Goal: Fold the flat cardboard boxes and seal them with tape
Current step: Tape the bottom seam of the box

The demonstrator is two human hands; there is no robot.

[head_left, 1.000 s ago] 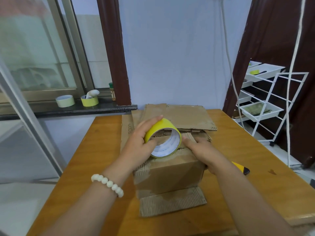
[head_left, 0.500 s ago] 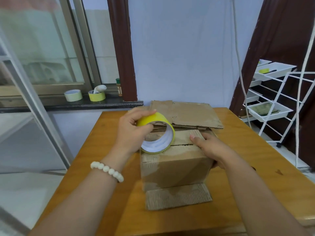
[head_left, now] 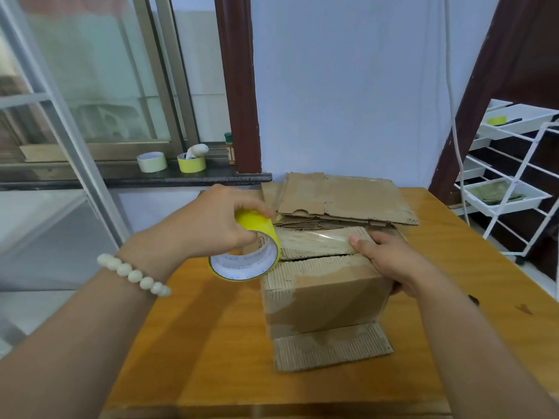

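Table [head_left: 211, 343] bears box [head_left: 323, 300]; left fingers [head_left: 252, 206] grip tape roll [head_left: 257, 225].

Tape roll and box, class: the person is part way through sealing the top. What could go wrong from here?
1. The tape strip seems to lie on the far flap, beside the gap rather than over it, so the box may stay unsealed.
2. Only the right hand pins the strip's end; a hard pull on the tape roll by the left hand could peel it off.
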